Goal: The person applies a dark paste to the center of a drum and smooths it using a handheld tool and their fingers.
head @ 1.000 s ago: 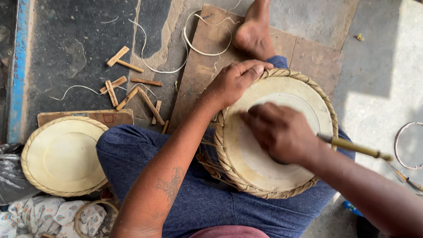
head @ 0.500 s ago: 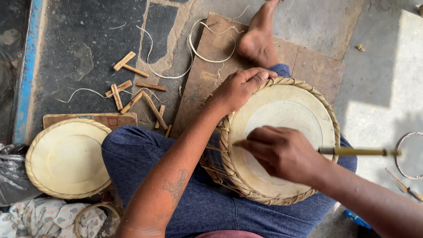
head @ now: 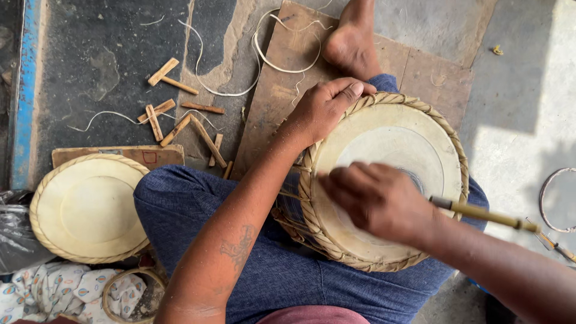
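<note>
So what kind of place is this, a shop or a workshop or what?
Probably a floor-level drum-making workshop: the drum with a braided rim rests on the person's lap, a spare drumhead lies beside them, and wood pegs are scattered on the ground.

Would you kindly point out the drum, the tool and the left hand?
drum [head: 420, 144]: head view, pale skin.
tool [head: 486, 214]: head view, yellow handle.
left hand [head: 321, 108]: head view, back of hand.

Two hands: left hand [head: 321, 108], right hand [head: 378, 201]. One drum [head: 414, 150] on lap, braided rim. One spare drum head [head: 87, 207] on floor. One stick-handled tool [head: 486, 214]. One bare foot [head: 351, 42]. Two wooden boards [head: 420, 66]. About eight small wooden pegs [head: 180, 120]. One wire ring [head: 549, 201] at right edge.
</note>
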